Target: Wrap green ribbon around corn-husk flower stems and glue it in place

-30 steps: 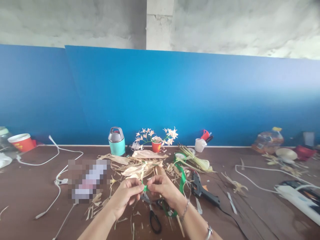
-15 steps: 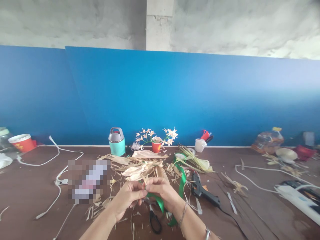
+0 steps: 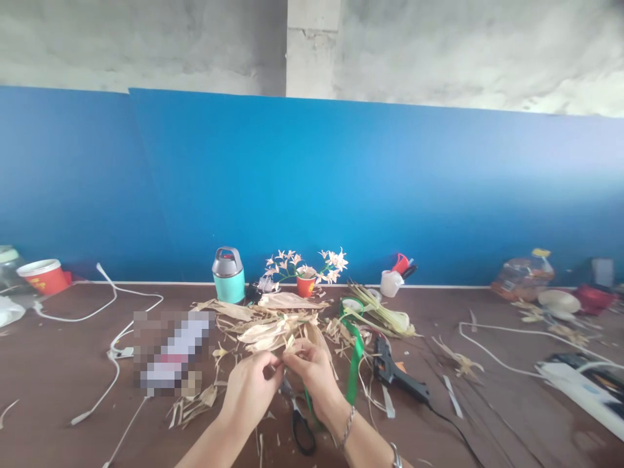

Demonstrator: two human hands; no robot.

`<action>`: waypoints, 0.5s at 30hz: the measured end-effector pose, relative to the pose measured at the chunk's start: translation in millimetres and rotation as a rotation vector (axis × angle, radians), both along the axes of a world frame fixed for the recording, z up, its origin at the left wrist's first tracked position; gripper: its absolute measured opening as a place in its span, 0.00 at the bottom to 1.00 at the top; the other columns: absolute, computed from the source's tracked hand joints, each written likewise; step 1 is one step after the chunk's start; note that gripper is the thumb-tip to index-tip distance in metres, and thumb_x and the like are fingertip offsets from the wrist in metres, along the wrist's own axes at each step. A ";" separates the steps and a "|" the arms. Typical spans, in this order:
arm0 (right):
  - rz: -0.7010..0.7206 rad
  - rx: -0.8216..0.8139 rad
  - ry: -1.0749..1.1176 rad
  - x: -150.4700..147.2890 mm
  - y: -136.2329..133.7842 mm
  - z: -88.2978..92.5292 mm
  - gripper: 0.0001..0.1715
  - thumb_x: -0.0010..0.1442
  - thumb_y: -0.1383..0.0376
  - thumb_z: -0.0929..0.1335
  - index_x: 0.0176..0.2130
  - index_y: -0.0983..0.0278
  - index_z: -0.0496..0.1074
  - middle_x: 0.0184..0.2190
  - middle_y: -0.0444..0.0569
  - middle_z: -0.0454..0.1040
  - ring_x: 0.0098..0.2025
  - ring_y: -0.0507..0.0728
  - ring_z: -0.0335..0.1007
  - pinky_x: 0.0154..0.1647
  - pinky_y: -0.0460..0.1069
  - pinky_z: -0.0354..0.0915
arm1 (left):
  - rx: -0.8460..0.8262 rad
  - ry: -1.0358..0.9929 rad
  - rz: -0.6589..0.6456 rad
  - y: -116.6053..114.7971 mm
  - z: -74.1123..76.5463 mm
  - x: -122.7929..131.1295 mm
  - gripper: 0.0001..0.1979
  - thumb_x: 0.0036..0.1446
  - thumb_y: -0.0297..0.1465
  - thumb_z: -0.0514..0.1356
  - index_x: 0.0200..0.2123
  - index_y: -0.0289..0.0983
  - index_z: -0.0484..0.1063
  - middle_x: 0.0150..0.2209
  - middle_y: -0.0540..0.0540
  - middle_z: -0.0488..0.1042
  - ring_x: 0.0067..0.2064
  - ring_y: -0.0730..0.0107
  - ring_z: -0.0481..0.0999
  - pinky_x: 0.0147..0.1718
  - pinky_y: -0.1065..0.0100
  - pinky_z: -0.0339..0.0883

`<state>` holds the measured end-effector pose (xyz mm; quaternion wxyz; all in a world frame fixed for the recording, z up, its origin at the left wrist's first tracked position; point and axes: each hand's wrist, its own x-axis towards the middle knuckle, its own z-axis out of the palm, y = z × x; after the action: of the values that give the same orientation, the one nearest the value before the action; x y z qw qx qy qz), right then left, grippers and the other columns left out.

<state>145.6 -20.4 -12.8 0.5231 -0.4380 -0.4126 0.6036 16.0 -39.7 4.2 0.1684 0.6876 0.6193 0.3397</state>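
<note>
Compared with half a second ago, the bare left hand [image 3: 251, 388] has rolled knuckles-up, and the broad loop of glossy green ribbon [image 3: 355, 367] under the bare right hand [image 3: 314, 377] has narrowed to a sliver. Right fingertips pinch a small, pale dried-husk piece [image 3: 290, 342], upright above the brown tabletop [image 3: 195, 448]. Left fingertips meet them, closed narrowly; their grip is hidden.

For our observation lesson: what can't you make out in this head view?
Head view:
- What lies between left hand and right hand: covered by both.
- Scissors' second handle: behind the right hand.
- Oblong object's identity: pixelated.
- Lidded jar's left side: cut off by the left edge.
</note>
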 end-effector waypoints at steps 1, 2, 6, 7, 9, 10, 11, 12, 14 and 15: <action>0.006 0.007 -0.005 0.0 -0.1 -0.7 0.14 0.42 0.62 0.73 0.25 0.66 0.65 0.17 0.38 0.63 0.18 0.45 0.50 0.19 0.42 0.47 | 0.010 0.011 0.003 -0.7 0.4 0.6 0.09 0.49 0.32 0.54 0.22 0.39 0.72 0.23 0.48 0.75 0.27 0.66 0.71 0.29 0.69 0.59; 0.020 0.012 -0.019 0.5 -0.1 -0.7 0.13 0.43 0.62 0.72 0.25 0.66 0.65 0.17 0.38 0.62 0.18 0.45 0.51 0.19 0.42 0.47 | 0.001 -0.005 -0.003 -0.6 0.7 0.9 0.10 0.49 0.32 0.54 0.22 0.38 0.72 0.23 0.48 0.75 0.26 0.65 0.71 0.28 0.69 0.59; 0.116 0.032 -0.146 5.5 1.6 4.8 0.11 0.44 0.63 0.71 0.29 0.66 0.69 0.18 0.39 0.64 0.18 0.46 0.52 0.18 0.42 0.47 | -0.104 -0.240 -0.054 4.8 1.2 -2.3 0.11 0.49 0.34 0.54 0.22 0.37 0.72 0.21 0.49 0.72 0.25 0.66 0.69 0.25 0.71 0.59; 0.125 0.048 -0.177 7.0 2.7 6.1 0.11 0.43 0.64 0.71 0.30 0.66 0.70 0.19 0.39 0.65 0.19 0.46 0.53 0.18 0.42 0.49 | -0.115 -0.304 -0.062 6.7 1.3 -3.6 0.11 0.49 0.35 0.55 0.21 0.37 0.72 0.20 0.49 0.72 0.24 0.67 0.68 0.25 0.71 0.58; 0.123 0.075 -0.227 10.1 6.0 7.1 0.09 0.43 0.66 0.70 0.28 0.66 0.71 0.19 0.40 0.67 0.19 0.47 0.55 0.19 0.43 0.51 | -0.157 -0.412 -0.066 9.6 1.5 -5.8 0.12 0.49 0.37 0.56 0.21 0.36 0.70 0.18 0.51 0.68 0.22 0.70 0.65 0.24 0.71 0.57; 0.119 0.077 -0.248 11.5 8.0 6.6 0.07 0.43 0.66 0.70 0.27 0.66 0.71 0.18 0.40 0.67 0.19 0.47 0.55 0.20 0.43 0.51 | -0.189 -0.455 -0.066 10.4 1.7 -6.6 0.12 0.48 0.38 0.57 0.21 0.36 0.70 0.17 0.52 0.66 0.21 0.71 0.63 0.23 0.72 0.56; 0.116 0.070 -0.267 13.0 10.0 5.5 0.06 0.43 0.65 0.70 0.25 0.66 0.71 0.17 0.40 0.66 0.19 0.47 0.55 0.20 0.43 0.51 | -0.226 -0.491 -0.066 10.7 2.0 -7.2 0.12 0.48 0.39 0.57 0.21 0.36 0.70 0.16 0.54 0.64 0.20 0.73 0.62 0.22 0.72 0.54; 0.122 0.055 -0.282 14.5 11.8 4.2 0.06 0.43 0.65 0.70 0.24 0.67 0.72 0.17 0.40 0.66 0.19 0.47 0.55 0.20 0.43 0.51 | -0.263 -0.517 -0.068 10.7 2.3 -7.7 0.12 0.48 0.39 0.58 0.21 0.36 0.70 0.15 0.54 0.63 0.20 0.74 0.60 0.22 0.73 0.53; 0.152 0.017 -0.302 17.4 14.2 1.5 0.08 0.42 0.64 0.71 0.24 0.67 0.73 0.16 0.41 0.66 0.18 0.48 0.56 0.20 0.44 0.52 | -0.320 -0.547 -0.077 10.4 2.8 -8.5 0.12 0.47 0.38 0.58 0.21 0.36 0.69 0.15 0.55 0.62 0.20 0.75 0.59 0.21 0.73 0.51; 0.171 -0.003 -0.299 18.6 14.6 0.5 0.08 0.42 0.63 0.71 0.24 0.67 0.73 0.16 0.41 0.66 0.18 0.48 0.56 0.20 0.44 0.53 | -0.341 -0.552 -0.083 10.2 2.9 -8.9 0.12 0.47 0.38 0.58 0.20 0.36 0.69 0.15 0.55 0.62 0.20 0.75 0.59 0.22 0.73 0.50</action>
<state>164.2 -5.8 -12.3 0.4022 -0.4868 -0.5206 0.5746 7.1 -29.5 7.1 0.4563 0.5561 0.5695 0.3977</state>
